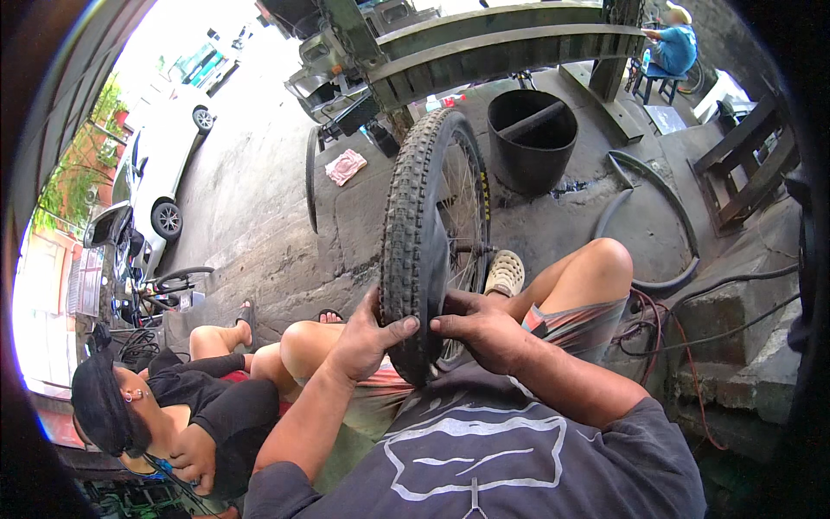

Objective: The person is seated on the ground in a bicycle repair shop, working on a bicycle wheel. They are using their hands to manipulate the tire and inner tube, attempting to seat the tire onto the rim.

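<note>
While our left hand [359, 342] and right hand [486, 333] curl snugly round the near side of the tyre [406, 208], we should push evenly with both.

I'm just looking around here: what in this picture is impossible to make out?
All in the head view:
Left hand: most fingertips, hidden behind the tyre and the hand itself.
Right hand: most fingertips, hidden by the hand itself and the wheel.
Spokes: partly hidden by the tyre.
Dark bucket: its bottom, lost in shadow behind the near wall.
Person in blue: too small to see the fingers.
</note>
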A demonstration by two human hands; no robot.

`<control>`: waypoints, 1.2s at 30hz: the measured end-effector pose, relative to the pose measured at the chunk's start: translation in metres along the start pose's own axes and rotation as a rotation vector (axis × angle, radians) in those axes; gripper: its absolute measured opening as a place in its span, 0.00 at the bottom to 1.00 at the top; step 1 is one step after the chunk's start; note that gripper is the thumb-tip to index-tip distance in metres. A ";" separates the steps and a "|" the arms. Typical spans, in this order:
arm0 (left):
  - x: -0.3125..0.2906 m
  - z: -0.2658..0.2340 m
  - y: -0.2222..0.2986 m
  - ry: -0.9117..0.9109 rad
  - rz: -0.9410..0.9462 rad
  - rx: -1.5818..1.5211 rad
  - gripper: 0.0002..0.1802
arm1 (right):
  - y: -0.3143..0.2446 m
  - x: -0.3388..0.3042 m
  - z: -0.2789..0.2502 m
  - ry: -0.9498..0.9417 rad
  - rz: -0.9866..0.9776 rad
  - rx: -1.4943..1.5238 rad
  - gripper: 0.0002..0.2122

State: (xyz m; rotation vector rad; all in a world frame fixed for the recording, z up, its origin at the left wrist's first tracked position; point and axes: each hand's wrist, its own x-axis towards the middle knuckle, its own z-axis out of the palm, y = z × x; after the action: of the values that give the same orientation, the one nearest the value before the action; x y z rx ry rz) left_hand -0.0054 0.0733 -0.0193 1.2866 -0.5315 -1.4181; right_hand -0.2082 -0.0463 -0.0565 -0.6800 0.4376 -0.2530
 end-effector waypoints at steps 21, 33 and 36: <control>0.055 0.001 0.086 0.323 0.812 1.518 0.47 | 0.038 0.035 -0.040 -0.174 -0.350 -0.664 0.57; 0.128 -0.011 0.228 -0.140 0.646 2.009 0.30 | -0.145 0.080 -0.060 -0.350 -0.090 -0.850 0.43; 0.127 -0.049 0.205 -0.030 0.525 1.834 0.32 | -0.195 0.092 -0.060 -0.321 -0.036 -0.960 0.54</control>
State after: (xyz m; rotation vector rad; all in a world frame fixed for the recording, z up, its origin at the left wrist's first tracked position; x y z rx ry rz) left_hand 0.1457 -0.0873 0.0909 2.1193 -2.2541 -0.1690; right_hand -0.1714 -0.2601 0.0011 -1.6418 0.2170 0.0567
